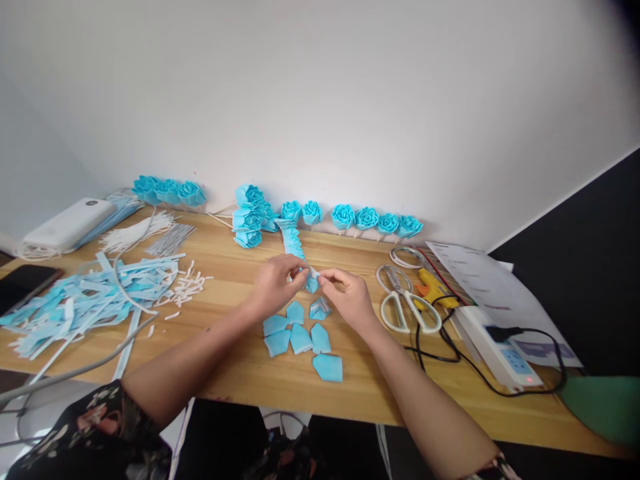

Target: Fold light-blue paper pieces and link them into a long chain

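Between my two hands is a small folded blue fabric piece (313, 281), pinched from both sides. My left hand (276, 283) closes thumb and fingers on its left edge. My right hand (347, 293) grips the right edge with thumb and forefinger. Just below lies another folded blue piece (320, 309) with pale edges. Several flat, pointed blue fabric pieces (301, 339) are laid out on the wooden table (220, 373) nearer to me. Beyond my hands a row of overlapping blue pieces (291, 240) runs toward the wall.
Finished blue fabric flowers (367, 218) line the wall. Cut blue strips (95, 300) heap at left, near a white power bank (70, 223) and a phone (25, 287). At right lie scissors (400, 300), a yellow glue gun (434, 290) and a power strip (500, 353) with a black cord.
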